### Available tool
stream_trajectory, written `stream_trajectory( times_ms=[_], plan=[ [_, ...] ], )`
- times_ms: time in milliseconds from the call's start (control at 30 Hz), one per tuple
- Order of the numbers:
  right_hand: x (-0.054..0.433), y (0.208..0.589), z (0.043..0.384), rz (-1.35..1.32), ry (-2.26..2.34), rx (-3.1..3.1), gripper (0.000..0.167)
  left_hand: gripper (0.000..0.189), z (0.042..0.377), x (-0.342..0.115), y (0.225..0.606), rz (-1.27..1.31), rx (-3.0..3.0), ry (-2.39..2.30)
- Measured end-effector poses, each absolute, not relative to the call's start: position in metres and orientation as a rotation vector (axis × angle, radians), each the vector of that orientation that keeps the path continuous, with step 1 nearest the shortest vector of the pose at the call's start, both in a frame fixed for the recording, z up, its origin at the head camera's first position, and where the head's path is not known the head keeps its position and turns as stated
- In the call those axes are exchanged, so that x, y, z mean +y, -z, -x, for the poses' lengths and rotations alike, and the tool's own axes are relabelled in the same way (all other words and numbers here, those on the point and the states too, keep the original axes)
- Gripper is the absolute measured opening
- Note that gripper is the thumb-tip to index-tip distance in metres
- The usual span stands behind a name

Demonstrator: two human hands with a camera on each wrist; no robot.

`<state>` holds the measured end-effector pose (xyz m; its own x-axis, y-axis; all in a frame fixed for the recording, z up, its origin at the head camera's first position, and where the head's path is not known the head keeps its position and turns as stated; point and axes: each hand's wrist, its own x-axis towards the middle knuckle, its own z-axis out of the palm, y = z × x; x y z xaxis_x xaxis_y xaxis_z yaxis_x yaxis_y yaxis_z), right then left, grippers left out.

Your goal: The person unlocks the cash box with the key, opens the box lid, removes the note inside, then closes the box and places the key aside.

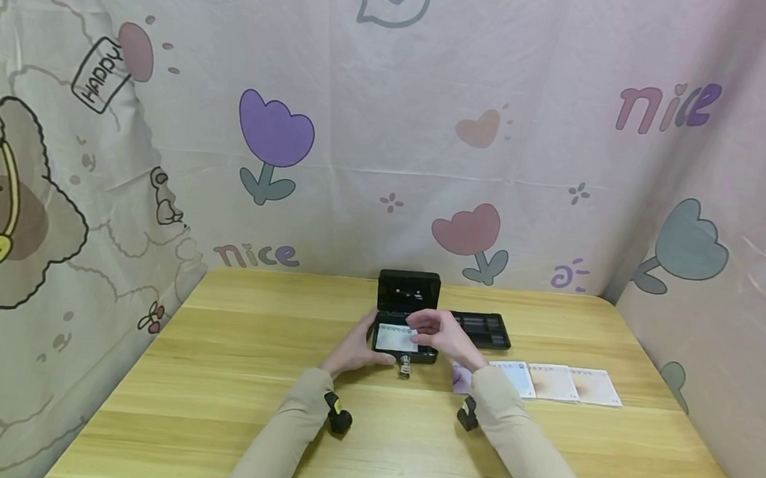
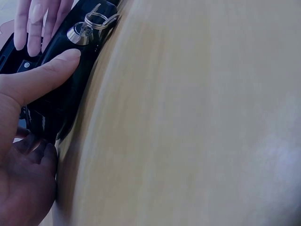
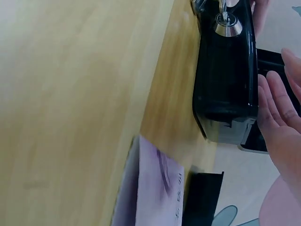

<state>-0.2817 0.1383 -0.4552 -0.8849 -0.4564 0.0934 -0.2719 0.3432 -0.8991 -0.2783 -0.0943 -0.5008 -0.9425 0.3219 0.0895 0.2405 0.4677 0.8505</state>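
A black cash box [image 1: 425, 358] stands on the table with its lid [image 1: 409, 290] raised. Keys on a ring [image 1: 404, 367] hang from the lock on its front. Inside lies a pale, banknote-like paper stack [image 1: 394, 337]. My left hand [image 1: 357, 348] grips the box's left front corner, its thumb [image 2: 61, 66] along the front wall in the left wrist view. Over the right half of the box is my right hand [image 1: 446, 336], fingers loosely bent beside the paper's right edge. The right wrist view shows these fingers [image 3: 277, 96] apart and relaxed; whether they touch the paper cannot be told.
A black compartment tray [image 1: 489, 330] lies right of the box. Right of the box's front runs a row of paper stacks: purple [image 1: 460, 379], partly behind my right arm, then light blue [image 1: 515, 378] and two beige [image 1: 552, 382]. A printed cloth [image 1: 357, 229] hangs behind the table.
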Motion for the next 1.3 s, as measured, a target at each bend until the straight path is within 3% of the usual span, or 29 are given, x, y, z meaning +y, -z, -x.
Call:
stream_trajectory(
  times_ms=[567,1300],
  plan=[
    [0.126,0.463,0.295,0.677,1.581,2.393,0.036,0.118,0.277,-0.094,0.500,-0.501,2.620,-1.492],
    [0.114,0.465,0.317,0.754,1.276,2.499,0.035,0.116,0.277,-0.095,0.501,-0.523,2.623,-1.472]
  ],
)
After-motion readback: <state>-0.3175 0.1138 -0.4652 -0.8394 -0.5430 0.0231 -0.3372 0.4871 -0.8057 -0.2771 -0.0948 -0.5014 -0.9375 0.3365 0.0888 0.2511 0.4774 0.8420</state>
